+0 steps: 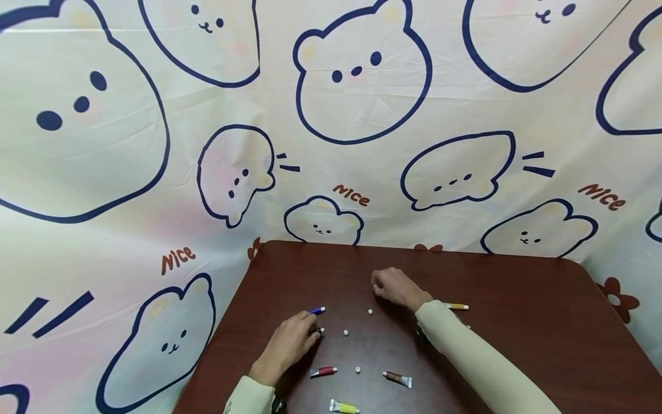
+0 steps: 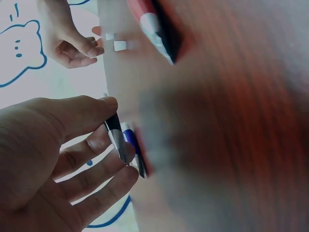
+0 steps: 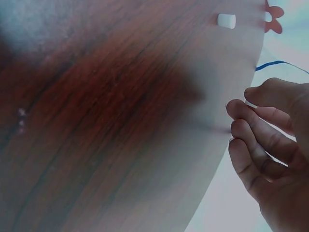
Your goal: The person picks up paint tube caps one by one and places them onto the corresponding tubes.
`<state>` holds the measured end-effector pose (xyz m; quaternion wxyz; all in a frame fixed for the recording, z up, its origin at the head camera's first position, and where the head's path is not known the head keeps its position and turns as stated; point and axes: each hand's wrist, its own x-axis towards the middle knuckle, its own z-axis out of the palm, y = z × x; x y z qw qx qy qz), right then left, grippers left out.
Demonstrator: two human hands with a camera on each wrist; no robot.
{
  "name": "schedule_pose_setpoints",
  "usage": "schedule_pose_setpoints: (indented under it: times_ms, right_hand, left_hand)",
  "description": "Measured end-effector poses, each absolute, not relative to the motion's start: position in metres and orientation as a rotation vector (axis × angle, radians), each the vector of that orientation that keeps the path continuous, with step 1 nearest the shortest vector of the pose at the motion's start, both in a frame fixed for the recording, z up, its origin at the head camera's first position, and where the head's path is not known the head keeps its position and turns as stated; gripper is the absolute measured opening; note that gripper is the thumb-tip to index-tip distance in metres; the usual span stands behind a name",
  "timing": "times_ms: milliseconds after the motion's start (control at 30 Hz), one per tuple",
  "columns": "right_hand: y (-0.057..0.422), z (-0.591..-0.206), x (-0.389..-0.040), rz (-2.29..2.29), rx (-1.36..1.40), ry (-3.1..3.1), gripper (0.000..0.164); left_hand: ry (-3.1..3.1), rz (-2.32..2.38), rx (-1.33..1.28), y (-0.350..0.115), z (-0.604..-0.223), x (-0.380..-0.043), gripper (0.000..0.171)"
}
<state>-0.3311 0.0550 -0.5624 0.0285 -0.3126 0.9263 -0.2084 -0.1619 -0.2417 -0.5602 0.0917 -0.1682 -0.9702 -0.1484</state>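
My left hand [image 1: 291, 343] pinches a small black paint tube [image 2: 115, 133] between thumb and forefinger, the other fingers spread behind it. Just past those fingers a blue paint tube [image 1: 317, 310] lies on the table. Toward the far side of the table, my right hand [image 1: 397, 287] is held low with its fingers curled. A small bit of white cap [image 3: 250, 104] shows between its thumb and forefinger, mostly hidden by the fingertips. One loose white cap [image 1: 370, 311] lies close to this hand; another white cap [image 1: 346, 333] sits between the two hands.
Nearer on the brown table [image 1: 543, 333] lie a red tube [image 1: 323, 372], a brown tube [image 1: 397, 379], a yellow tube [image 1: 343, 407] and a third white cap [image 1: 358, 370]. An orange-yellow tube [image 1: 457, 306] is partly behind the right forearm. Patterned cloth [image 1: 362, 115] hangs around the table.
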Motion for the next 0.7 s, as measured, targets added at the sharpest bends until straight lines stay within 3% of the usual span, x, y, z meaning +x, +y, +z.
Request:
schedule_pose_setpoints:
  times_ms: [700]
  right_hand:
    - [0.07, -0.542, -0.286, -0.708, -1.071, 2.913, 0.005]
  left_hand:
    - [-2.628, -0.36, -0.671, -0.22, -0.543, -0.169, 0.023]
